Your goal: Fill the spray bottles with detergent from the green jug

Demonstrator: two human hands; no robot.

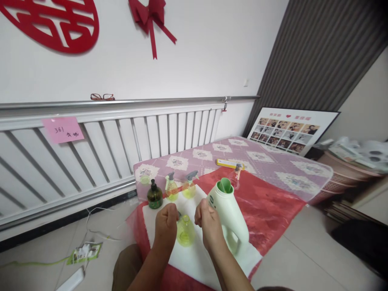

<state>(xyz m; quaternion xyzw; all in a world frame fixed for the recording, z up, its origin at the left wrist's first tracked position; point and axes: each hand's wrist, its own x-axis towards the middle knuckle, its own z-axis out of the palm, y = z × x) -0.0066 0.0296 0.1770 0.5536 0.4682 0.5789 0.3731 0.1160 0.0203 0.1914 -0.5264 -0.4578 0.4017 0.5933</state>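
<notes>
My left hand (pixel 166 224) is closed in a loose fist just left of a small round bottle of yellow-green liquid (pixel 186 232) on a white cloth (pixel 194 258); what its fingers hold is hidden. My right hand (pixel 208 224) is curled beside that bottle's open neck, right up against the side of a large pale green detergent jug (pixel 228 212) with an open green spout. Whether this hand grips the jug or something small is unclear. Behind stand two yellow spray bottles (pixel 171 188) (pixel 190 186) and a dark green pump bottle (pixel 154 195).
The cloth lies on a red sheet (pixel 266 206) over a low table with a pink patterned cover (pixel 273 161). A yellow strip (pixel 228 163) and another small spray bottle (pixel 236 174) lie behind. A radiator (pixel 106 145) lines the wall; a framed photo collage (pixel 287 129) and a basket (pixel 342 178) are at right.
</notes>
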